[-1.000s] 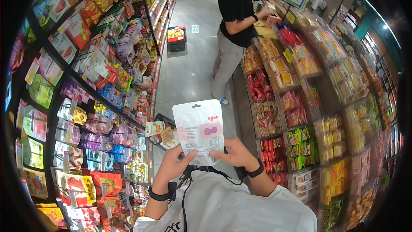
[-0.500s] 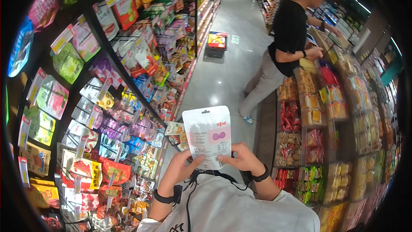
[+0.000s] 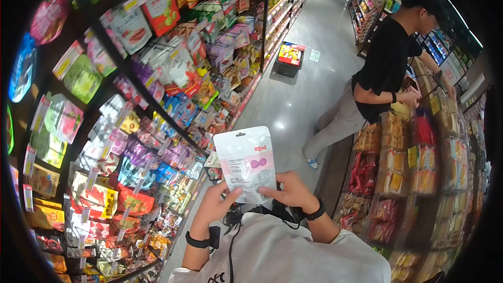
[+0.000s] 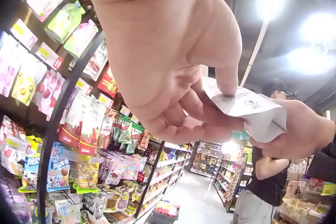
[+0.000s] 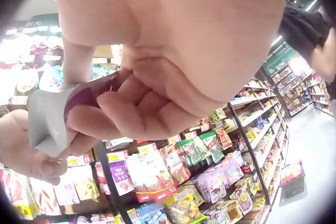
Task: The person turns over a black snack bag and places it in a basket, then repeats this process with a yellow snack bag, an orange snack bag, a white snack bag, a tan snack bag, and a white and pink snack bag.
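In the head view a white snack pouch with a pink band, a picture of purple round pieces and a hang hole stands upright before my chest, its printed side toward me. My left hand pinches its lower left corner, thumb on the front and fingers behind. At the lower right corner my right hand grips it the same way. The left wrist view shows the pouch's folded bottom between both hands. Seen from the right wrist, curled fingers lie behind the pouch.
Racks of hanging snack bags line the left side. On the right are bins of packaged snacks, where a person in black leans over with both arms forward. A black basket with red and yellow packs sits on the aisle floor.
The head view has swung left, so the aisle, the floor basket and the person in black appear farther right. That person has bent forward, an arm reaching out. Both hands keep holding the pouch.
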Demonstrator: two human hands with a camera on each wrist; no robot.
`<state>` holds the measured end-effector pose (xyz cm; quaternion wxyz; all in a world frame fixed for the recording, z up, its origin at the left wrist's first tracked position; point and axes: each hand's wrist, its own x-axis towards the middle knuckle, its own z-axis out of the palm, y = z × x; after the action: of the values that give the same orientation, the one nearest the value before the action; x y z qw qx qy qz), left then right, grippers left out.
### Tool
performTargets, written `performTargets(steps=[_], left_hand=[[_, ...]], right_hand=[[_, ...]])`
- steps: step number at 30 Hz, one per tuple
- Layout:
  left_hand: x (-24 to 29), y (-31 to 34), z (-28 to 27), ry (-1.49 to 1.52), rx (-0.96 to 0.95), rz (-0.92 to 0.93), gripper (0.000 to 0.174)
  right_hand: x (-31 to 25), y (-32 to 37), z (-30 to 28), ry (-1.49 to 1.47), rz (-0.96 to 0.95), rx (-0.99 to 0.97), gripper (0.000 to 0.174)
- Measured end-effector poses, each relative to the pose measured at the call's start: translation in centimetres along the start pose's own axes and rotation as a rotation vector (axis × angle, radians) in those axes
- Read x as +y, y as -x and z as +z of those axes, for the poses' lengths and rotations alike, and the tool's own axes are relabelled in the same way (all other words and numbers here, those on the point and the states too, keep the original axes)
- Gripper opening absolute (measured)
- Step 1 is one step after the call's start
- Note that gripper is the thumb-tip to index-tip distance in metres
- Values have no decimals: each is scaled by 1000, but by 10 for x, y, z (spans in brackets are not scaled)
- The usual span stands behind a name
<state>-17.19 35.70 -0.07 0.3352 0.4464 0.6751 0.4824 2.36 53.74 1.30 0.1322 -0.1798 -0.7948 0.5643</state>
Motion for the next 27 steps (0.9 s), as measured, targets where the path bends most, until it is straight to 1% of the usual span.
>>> performTargets(steps=[1,2,5,6,9,10,12,16,18,21,24,27], left_hand=[[3,-13,16,18,18,-1,28],[8,-24,29,14,3,-80,29],[10,-59,75,110,29,-26,29],[14,-67,89,105,20,-34,30],[26,-90,116,110,22,-33,30],[30,-96,124,123,21,-26,29],[38,-102,135,118,34,-26,29],[47,-103,145,141,105,-83,29],[42,-102,145,156,106,-113,30],[41,-100,138,178,71,-197,35],[48,-100,134,179,113,-60,43],[45,-94,123,206,158,-62,48]], right_hand=[[3,0,-19,17,3,-4,29],[7,1,-37,28,10,-1,29],[26,1,-87,17,16,36,30],[32,6,-101,13,23,39,30],[40,12,-135,-29,55,37,30],[47,13,-142,-73,36,55,31],[60,13,-149,-166,-4,87,33],[69,3,-159,-157,-21,26,30],[74,0,-160,-127,-23,-1,30],[68,-8,-159,-211,-47,-6,30],[70,-18,-152,-208,-13,-50,30],[63,-30,-140,-191,11,-85,31]])
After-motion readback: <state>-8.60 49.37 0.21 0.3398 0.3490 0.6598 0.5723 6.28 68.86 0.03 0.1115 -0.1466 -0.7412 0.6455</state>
